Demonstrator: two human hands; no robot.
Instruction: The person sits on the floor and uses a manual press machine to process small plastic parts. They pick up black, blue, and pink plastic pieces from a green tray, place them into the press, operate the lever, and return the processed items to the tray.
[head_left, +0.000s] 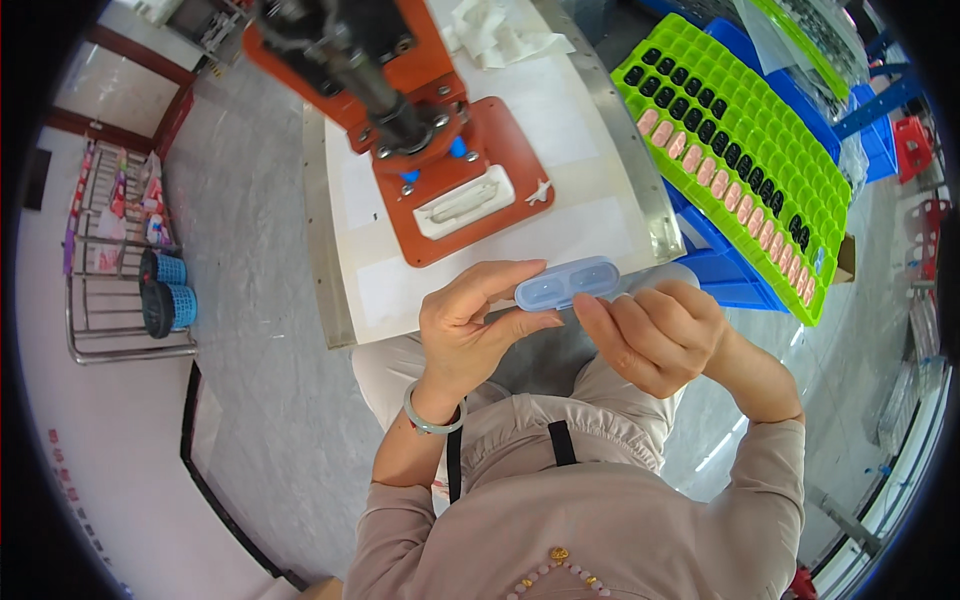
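A pale blue, see-through oval plastic case (567,284) with two rounded wells is held up over my lap, near the front edge of the table. My left hand (470,325) pinches its left end between thumb and fingers. On the other end, my right hand (655,335) is closed with curled fingers, a fingertip at the case's lower edge. Just beyond the case stands an orange hand press (400,140). On its orange base plate (515,160) lies a white oblong block (465,203) with a long recess.
To the right, a bright green compartment tray (770,110) holds rows of black and pink oval pieces, above blue bins (740,260). Crumpled white cloth (505,35) lies at the table's back. A metal rack (110,270) stands along the left wall.
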